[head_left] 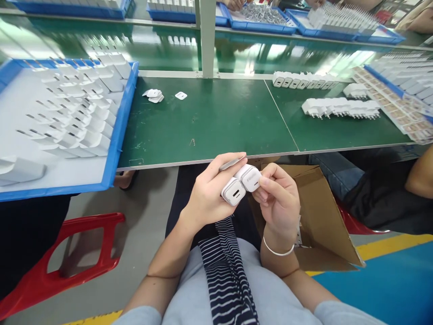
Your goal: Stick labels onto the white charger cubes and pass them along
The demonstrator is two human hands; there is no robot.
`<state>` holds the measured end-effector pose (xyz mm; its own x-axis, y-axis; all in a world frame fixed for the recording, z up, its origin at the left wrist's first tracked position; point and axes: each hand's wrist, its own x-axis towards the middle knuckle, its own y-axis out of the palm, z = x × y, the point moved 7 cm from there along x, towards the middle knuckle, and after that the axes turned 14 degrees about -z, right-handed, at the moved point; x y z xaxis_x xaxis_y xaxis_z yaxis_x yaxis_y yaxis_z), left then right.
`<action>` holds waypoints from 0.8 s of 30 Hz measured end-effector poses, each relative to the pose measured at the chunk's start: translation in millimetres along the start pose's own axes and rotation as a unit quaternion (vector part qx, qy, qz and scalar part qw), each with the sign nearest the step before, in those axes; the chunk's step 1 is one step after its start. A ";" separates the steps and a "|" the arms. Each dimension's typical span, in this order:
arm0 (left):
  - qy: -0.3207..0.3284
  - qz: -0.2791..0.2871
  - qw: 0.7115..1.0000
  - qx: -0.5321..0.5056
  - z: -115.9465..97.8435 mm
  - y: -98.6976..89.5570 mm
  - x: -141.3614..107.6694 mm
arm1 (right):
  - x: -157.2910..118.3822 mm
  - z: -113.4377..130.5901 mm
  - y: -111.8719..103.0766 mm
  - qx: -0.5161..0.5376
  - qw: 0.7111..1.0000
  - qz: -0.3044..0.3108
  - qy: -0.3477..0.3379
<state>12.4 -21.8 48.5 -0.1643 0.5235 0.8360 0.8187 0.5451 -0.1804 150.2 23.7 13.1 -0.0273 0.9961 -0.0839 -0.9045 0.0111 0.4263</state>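
Observation:
Two white charger blocks, the nearer one (233, 191) with a dark port and the other (249, 178) with small print, lie side by side in my left hand (211, 192), its fingers wrapped round them. A thin flat grey-white piece (232, 163) is held between fingers of that hand, above the blocks. My right hand (279, 194) is closed, with thumb and fingertips pinching at the right edge of the printed block. Both hands are over my lap, just in front of the green table (216, 122).
Blue-rimmed tray (126, 113) of white chargers at left. Small white pieces (154, 95) and one flat piece (181, 95) on the table. Charger rows (341, 108) at right. Open cardboard box (324, 216) beside my right arm; red stool (84, 225) at left. Other people sit nearby.

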 end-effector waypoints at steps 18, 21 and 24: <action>0.002 -0.003 1.000 -0.001 0.7 -0.9 1.4 | -0.2 0.2 1.4 -0.008 1.000 0.004 0.004; 0.003 0.000 1.000 0.009 1.2 -1.0 0.9 | 0.3 -0.5 1.0 -0.009 1.000 -0.001 0.013; 0.008 0.001 1.000 0.016 1.2 -1.0 0.8 | 1.1 -1.4 1.6 -0.004 1.000 0.001 0.020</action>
<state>10.8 -21.1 48.7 -0.1537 0.5148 0.8434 0.8008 0.5650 -0.1989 148.2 24.7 12.5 -0.0456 0.9919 -0.1183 -0.9077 0.0084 0.4196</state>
